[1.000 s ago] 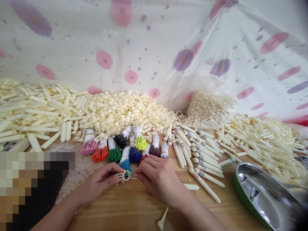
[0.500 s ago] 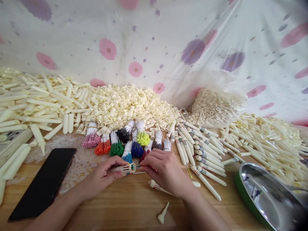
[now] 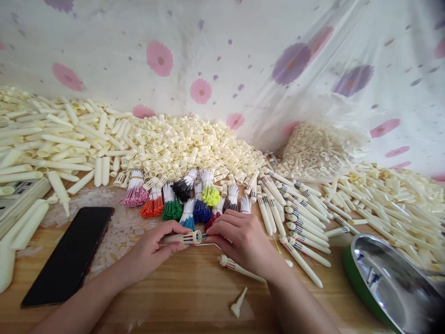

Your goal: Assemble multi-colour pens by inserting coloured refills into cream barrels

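Note:
My left hand (image 3: 160, 245) is closed around a cream slotted pen barrel (image 3: 189, 238), its open end facing right. Coloured pieces show in the barrel's slots. At that open end, my right hand (image 3: 238, 239) pinches a thin pen refill (image 3: 204, 236); most of it is hidden by fingers. A white stick (image 3: 208, 244) lies just below the barrel. Just beyond my hands are bundles of refills with coloured ends, among them green (image 3: 171, 208), orange (image 3: 152, 206) and light blue (image 3: 188, 215). One slotted pen (image 3: 238, 267) lies partly under my right wrist.
Loose slotted barrels (image 3: 187, 144) are heaped at the back. Assembled pens (image 3: 306, 229) lie in rows to the right, near a green-sided metal bowl (image 3: 392, 273). A black phone (image 3: 69, 255) lies left. A small cream cone piece (image 3: 238, 302) is in front, and a plastic bag (image 3: 320, 148) stands behind.
The view has shifted slightly, so the scene sits a little farther right. My hands keep the barrel and refill together at nearly the same spot, with small finger shifts.

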`<state>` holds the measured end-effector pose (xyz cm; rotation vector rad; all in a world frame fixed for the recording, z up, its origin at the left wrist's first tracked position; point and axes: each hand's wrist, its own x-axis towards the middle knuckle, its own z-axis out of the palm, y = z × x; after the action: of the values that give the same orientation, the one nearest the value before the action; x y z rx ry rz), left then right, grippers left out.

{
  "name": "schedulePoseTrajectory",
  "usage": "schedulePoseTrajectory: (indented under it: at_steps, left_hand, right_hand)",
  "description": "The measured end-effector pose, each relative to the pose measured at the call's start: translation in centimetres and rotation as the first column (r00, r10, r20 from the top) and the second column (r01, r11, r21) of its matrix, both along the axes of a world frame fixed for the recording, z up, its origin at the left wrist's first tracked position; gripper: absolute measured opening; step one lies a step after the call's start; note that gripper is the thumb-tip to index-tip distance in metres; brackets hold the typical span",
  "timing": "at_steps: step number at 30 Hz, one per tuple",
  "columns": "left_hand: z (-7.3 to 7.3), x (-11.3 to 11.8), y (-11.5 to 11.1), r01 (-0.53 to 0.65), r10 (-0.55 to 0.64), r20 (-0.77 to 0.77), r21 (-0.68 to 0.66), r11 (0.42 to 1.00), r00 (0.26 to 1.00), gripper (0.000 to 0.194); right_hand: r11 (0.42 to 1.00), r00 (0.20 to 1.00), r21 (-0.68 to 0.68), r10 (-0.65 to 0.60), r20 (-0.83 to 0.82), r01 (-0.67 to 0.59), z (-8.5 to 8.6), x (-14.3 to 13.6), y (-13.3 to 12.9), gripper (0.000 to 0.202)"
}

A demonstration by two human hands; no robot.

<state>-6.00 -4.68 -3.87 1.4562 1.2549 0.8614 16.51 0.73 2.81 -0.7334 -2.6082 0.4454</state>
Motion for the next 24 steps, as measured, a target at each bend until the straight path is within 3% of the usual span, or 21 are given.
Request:
schedulePoseTrajectory:
  at_steps: [5, 8, 12, 17, 24]
  left_hand:
    - [0.1, 0.1, 0.0, -0.070, 0.070, 0.031, 0.007, 0.998, 0.997, 0.017]
    - [0.2, 0.1, 0.1, -0.110, 0.110, 0.034, 0.017, 0.994, 0.993, 0.015]
    - [0.2, 0.2, 0.3, -0.106, 0.105, 0.019, 0.052, 0.993, 0.994, 0.013]
    - [0.2, 0.2, 0.1, -0.073, 0.069, 0.045, 0.090, 0.993, 0.997, 0.013]
    - [0.3, 0.5, 0.0, -0.069, 0.066, 0.041, 0.099, 0.993, 0.997, 0.013]
  right_hand:
    - [0.999, 1.000, -0.043, -0.018, -0.021, 0.017, 0.5, 0.8, 0.5, 0.007]
    - [0.970, 0.985, -0.226, -0.118, -0.124, 0.088, 0.9, 0.8, 0.0, 0.007]
    - [0.885, 0.965, -0.460, -0.179, -0.194, 0.072, 1.2, -0.5, -1.7, 0.007]
    - [0.888, 0.959, -0.434, -0.238, -0.154, 0.151, 0.5, -1.7, -2.7, 0.007]
    - [0.915, 0.974, -0.379, -0.195, -0.114, 0.139, -0.2, -1.9, -2.7, 0.009]
